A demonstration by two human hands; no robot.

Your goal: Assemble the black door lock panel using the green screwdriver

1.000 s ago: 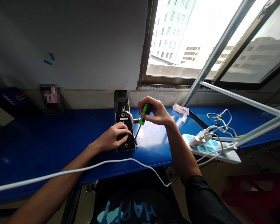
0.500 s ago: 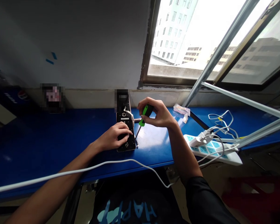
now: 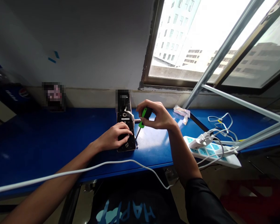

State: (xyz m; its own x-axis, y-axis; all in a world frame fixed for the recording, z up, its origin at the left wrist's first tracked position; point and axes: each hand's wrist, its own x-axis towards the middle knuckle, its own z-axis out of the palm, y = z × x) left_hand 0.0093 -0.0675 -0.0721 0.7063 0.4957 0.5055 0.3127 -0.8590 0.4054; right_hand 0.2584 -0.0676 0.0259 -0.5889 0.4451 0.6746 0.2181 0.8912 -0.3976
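Blue tabletop (image 3: pixel 60 133) is bearing a black lock panel (image 3: pixel 130 126), left hand (image 3: pixel 115 136) steadying it (grip spread flat), right hand (image 3: pixel 156 115) pinching a green-handled screwdriver (image 3: pixel 146 113) beside it.

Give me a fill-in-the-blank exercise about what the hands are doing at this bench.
The right hand grips a screwdriver whose handle is black and ____.
The left hand rests on a ____ panel standing upright.
The white power strip lies to the ____ of that panel.
The bench top is ____.

Missing words: green; black; right; blue.
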